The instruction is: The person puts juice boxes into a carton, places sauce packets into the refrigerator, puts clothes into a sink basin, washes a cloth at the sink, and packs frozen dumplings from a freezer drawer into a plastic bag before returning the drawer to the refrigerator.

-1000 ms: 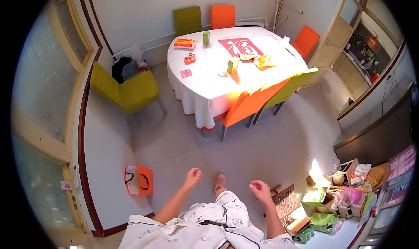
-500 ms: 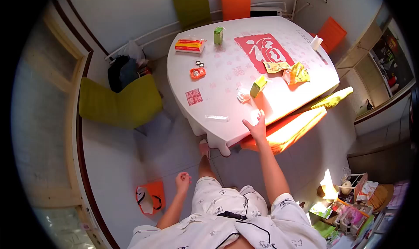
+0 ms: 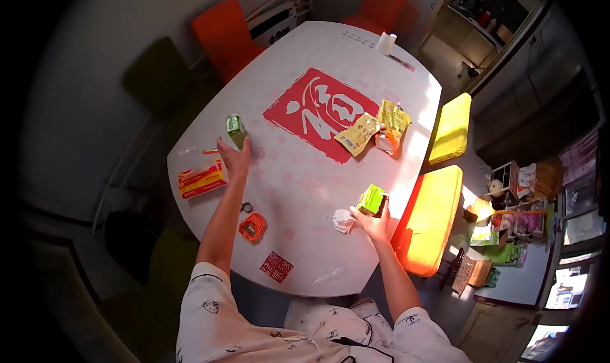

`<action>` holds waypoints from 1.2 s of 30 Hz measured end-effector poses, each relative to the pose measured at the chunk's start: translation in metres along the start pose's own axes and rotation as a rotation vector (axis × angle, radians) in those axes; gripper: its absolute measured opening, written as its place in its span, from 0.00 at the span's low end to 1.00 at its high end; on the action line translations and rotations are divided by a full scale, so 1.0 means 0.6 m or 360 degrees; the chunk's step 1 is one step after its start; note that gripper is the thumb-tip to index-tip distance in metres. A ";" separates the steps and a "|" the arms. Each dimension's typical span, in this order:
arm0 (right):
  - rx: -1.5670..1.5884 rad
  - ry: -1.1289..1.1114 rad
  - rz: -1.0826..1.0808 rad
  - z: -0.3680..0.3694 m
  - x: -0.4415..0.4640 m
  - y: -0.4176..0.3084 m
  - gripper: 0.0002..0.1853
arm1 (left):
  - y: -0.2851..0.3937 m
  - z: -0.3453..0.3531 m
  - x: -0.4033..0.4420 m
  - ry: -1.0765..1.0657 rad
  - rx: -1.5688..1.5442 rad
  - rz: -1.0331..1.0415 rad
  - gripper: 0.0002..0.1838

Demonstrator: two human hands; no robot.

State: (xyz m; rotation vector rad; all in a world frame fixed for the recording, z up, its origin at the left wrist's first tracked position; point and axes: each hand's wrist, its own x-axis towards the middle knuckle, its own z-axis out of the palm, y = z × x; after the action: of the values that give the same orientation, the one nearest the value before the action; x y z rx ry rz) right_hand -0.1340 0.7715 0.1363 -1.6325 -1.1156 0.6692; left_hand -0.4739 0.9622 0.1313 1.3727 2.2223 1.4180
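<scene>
My left hand [image 3: 235, 158] has its fingers round the lower part of a green box [image 3: 236, 130] standing on the white table [image 3: 286, 191]. Near it lies a red and yellow packet [image 3: 202, 179]. My right hand [image 3: 375, 223] grips a second green box [image 3: 371, 199], beside a crumpled white tissue [image 3: 344, 221]. Scissors [image 3: 246, 207] and an orange packet [image 3: 252, 227] lie at the left part of the table. Two yellow pouches, one [image 3: 357, 134] flat and one [image 3: 393, 124] crumpled, rest by the red printed panel [image 3: 305, 105].
A yellow chair [image 3: 451, 129] and an orange chair [image 3: 429, 220] stand along the right edge of the table. Two orange chairs [image 3: 227, 35] [image 3: 381, 6] and a dark green one [image 3: 157, 74] are beyond it. A white cup-like object [image 3: 386, 43] stands at the far edge.
The person has moved up to the table and the view has turned. Both hands have reached over the tabletop, and each has taken hold of a green box.
</scene>
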 end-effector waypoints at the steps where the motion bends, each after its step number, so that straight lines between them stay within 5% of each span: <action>1: 0.0096 -0.0070 0.0098 -0.017 -0.011 -0.013 0.36 | 0.006 0.015 0.035 -0.0010 0.0056 -0.0059 0.48; 3: 0.0033 -0.0121 0.0140 -0.037 -0.052 -0.027 0.35 | -0.047 0.060 0.079 0.0049 0.0317 -0.0100 0.52; 6: -0.0311 -0.0046 -0.0026 -0.059 -0.103 -0.066 0.36 | -0.118 0.091 0.137 -0.0087 0.0197 -0.0272 0.41; 7: 0.0002 -0.0010 0.0159 -0.060 -0.114 -0.088 0.38 | -0.129 0.098 0.159 -0.0118 0.0149 -0.0292 0.36; 8: 0.0180 0.0073 0.0321 -0.059 -0.131 -0.090 0.39 | -0.147 0.113 0.169 -0.0028 0.0124 -0.0099 0.30; 9: 0.0073 0.0101 0.0293 -0.058 -0.163 -0.082 0.39 | -0.097 0.081 0.127 -0.0237 0.0097 -0.0106 0.27; 12: -0.0286 0.0161 0.0137 -0.066 -0.213 -0.082 0.43 | -0.017 0.030 0.034 -0.0876 -0.0633 0.0671 0.16; 16: -0.0330 0.0020 0.0114 -0.057 -0.256 -0.098 0.47 | 0.049 -0.057 -0.085 -0.1022 -0.0190 0.0525 0.16; 18: -0.0265 -0.0057 0.0027 -0.055 -0.268 -0.099 0.47 | 0.040 -0.076 -0.138 -0.1408 -0.0556 0.0608 0.17; 23: -0.0235 -0.0090 -0.0094 -0.089 -0.305 -0.118 0.45 | 0.144 -0.138 -0.278 -0.1618 -0.0916 0.0110 0.24; 26: -0.0109 -0.0049 0.0038 -0.132 -0.338 -0.126 0.44 | 0.229 -0.184 -0.361 -0.1900 -0.0874 0.0640 0.25; 33: 0.0654 0.0229 0.0313 -0.308 -0.435 -0.076 0.43 | 0.438 -0.249 -0.537 -0.2290 -0.1309 0.0415 0.29; 36: 0.0926 0.0499 0.0222 -0.390 -0.504 -0.002 0.40 | 0.562 -0.301 -0.627 -0.2207 -0.1441 0.1061 0.32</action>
State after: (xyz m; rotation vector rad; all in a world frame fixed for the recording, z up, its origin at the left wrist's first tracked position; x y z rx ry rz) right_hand -0.0648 0.3991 0.1897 -1.2565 -0.5153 0.7158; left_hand -0.1600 0.6025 0.3758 1.8001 0.2241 0.8024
